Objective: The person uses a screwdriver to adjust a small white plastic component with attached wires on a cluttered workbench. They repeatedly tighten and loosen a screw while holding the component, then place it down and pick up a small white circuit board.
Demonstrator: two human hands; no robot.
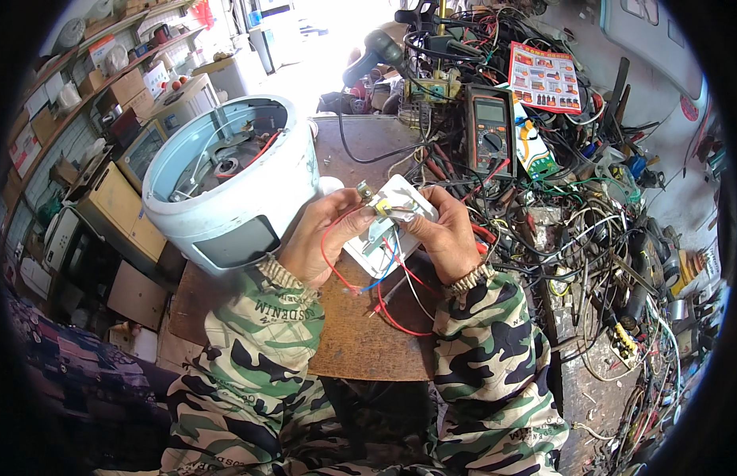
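Observation:
Above the wooden board, my left hand is closed, pinching a small metal part with a yellow piece beside it. My right hand is closed on the right side of a white plastic panel, its thumb at the small parts in the middle. Red wires, a blue wire and a white wire hang loose below the panel. To the left of my hands stands a light blue round appliance housing, with its top off, a dark front window and wiring inside. Fingers partly hide the small parts.
A brown wooden board lies under my hands. To the right, a multimeter rests among heaped cables, close to a red-and-white printed sheet. A heat gun-like tool sits at the back. Crowded shelves line the left.

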